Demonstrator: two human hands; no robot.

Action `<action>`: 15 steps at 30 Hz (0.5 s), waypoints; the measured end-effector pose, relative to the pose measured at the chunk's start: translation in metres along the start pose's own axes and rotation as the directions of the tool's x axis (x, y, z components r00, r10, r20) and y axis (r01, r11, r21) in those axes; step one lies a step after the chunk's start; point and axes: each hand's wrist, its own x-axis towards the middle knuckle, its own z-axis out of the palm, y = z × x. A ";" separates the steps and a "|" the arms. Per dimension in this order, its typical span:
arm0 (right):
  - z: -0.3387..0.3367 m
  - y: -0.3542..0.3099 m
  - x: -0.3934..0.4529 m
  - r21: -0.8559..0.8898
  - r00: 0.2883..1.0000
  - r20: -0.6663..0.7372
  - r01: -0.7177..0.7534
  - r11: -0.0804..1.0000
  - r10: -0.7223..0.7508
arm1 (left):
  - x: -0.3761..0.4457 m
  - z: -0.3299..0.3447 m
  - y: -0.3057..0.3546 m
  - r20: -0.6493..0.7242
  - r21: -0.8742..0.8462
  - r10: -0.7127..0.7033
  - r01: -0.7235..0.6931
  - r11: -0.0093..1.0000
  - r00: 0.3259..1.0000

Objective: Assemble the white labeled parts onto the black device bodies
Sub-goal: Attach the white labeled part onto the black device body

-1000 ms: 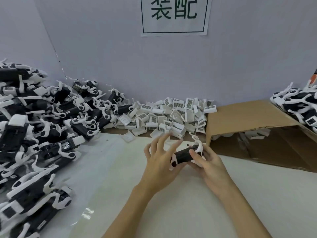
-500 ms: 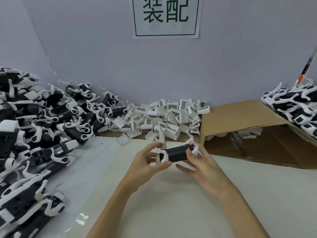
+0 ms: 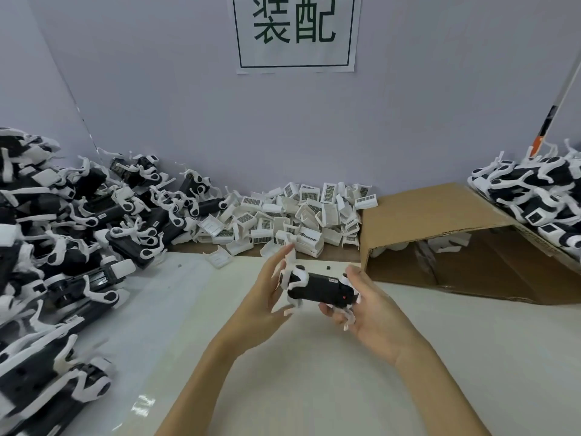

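Both hands are holding one black device body above the white table, centre of the frame. Right hand is cradling its right end from below, fingers curled under, thumb on the top edge. Left hand is sitting at the left end with fingers straight and spread, palm against the white end piece; not gripping as far as visible. Cannot tell whether a white labeled part is already seated on this body; the left end is partly hidden by the palm.

Step in hand looks like seating or checking the end piece. To do it well: right hand should be keeping the body level and firm, left palm pushing square along the body's long axis, not at an angle, thin white arms kept out from under the fingers since they look bendable.

Loose white labeled parts are piled at upper centre against the wall, just beyond the hands. Pile of device bodies is filling the left side, another stack at upper right. Cardboard box is lying open just right of the right hand, its edge near. Open table is only toward the lower centre and lower right, so a set-down looks safest there.
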 end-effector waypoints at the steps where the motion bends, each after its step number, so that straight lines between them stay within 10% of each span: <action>1: 0.001 0.001 0.000 -0.065 0.998 -0.010 0.059 0.996 -0.060 | -0.001 -0.001 -0.001 -0.049 -0.012 -0.064 0.064 0.998 0.997; 6: 0.006 0.006 -0.001 -0.316 0.965 0.061 0.259 0.913 -0.253 | 0.002 -0.003 0.007 -0.061 -0.437 -0.431 0.365 0.822 0.900; 15: 0.007 0.008 -0.007 -0.622 0.962 0.185 0.274 0.733 -0.203 | -0.002 -0.013 0.001 -0.148 -0.201 -0.195 0.164 0.966 0.970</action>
